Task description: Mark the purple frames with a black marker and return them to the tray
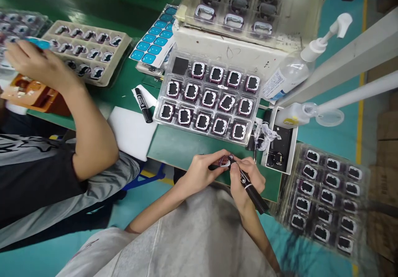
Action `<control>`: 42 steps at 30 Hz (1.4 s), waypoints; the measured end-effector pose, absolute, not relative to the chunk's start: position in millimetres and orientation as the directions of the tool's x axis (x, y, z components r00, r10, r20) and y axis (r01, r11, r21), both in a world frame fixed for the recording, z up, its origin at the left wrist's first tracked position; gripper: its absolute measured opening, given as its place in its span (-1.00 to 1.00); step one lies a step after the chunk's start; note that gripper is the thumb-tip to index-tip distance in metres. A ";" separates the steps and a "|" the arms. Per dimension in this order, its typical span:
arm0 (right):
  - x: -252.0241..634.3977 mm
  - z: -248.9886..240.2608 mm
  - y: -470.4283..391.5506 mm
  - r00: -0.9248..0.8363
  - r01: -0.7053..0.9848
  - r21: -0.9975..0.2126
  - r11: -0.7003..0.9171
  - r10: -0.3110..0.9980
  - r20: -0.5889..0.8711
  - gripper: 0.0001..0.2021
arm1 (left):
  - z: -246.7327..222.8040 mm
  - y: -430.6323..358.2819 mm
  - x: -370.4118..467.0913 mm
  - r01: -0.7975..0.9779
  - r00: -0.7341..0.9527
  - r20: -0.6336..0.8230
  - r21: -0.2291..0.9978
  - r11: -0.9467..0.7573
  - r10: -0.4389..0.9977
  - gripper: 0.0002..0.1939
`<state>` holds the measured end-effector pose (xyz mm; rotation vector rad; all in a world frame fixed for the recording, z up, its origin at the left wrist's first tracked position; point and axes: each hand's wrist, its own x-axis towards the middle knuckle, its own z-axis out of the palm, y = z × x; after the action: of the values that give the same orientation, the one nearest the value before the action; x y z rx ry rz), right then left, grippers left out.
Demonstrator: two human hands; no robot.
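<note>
My left hand point(203, 169) pinches a small purple-and-white frame point(224, 161) close to my body, over the near edge of the green table. In my right hand point(245, 177) is a black marker pen point(255, 197), its tip end against or very near the frame. The fingers hide part of the frame, so I cannot tell whether the tip touches it. Just beyond my hands lies a clear plastic tray point(203, 98) with rows of similar frames in its pockets. A dark square pad point(180, 66) fills its far left pocket.
A second marker point(143, 105) and a white foam sheet point(132, 132) lie left. At right stand a pump bottle point(290, 71), a squeeze bottle point(295, 115) and a white box point(287, 148). Another filled tray point(326, 198) sits lower right. A co-worker's arm point(90, 115) is at left.
</note>
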<state>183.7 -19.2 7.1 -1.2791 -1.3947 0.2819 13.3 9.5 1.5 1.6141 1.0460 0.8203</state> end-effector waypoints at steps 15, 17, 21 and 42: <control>181.5 5.2 -18.9 0.202 0.599 -0.665 0.446 0.720 0.664 -0.79 | 7.2 10.3 14.2 0.245 0.406 0.012 0.962 -0.122 0.914 -0.69; 181.8 5.9 -18.2 0.179 0.602 -0.652 0.462 0.717 0.673 -0.80 | 9.5 11.1 14.3 0.259 0.404 -0.006 0.960 -0.108 0.915 -0.69; 182.2 8.2 -15.1 0.169 0.596 -0.645 0.478 0.711 0.682 -0.80 | 12.3 12.1 14.5 0.256 0.400 -0.017 0.962 -0.094 0.916 -0.67; 185.8 -0.3 -25.8 0.277 0.417 -0.774 0.476 0.745 0.607 -0.76 | 13.6 14.9 13.2 0.122 0.349 -0.162 0.984 0.127 0.923 -0.44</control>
<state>185.8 -25.8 -0.3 -1.1341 -1.3454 0.2997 13.2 14.9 13.6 1.3202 1.0693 0.7853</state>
